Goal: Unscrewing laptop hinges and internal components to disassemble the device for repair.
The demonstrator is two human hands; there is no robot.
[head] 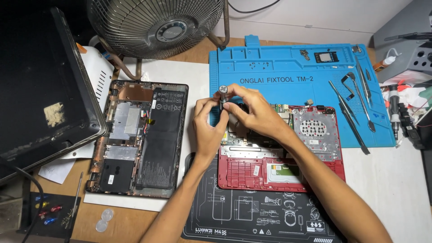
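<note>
Pinching a precision screwdriver [222, 100] upright over the red laptop chassis [288, 153], right hand [252, 110] closing its grip on the shaft for steering, left hand [208, 128] steadying lower down, keeping the tip square.

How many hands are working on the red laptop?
2. The left hand and the right hand meet above the red laptop, both pinching an upright screwdriver. No other hands show.
</note>
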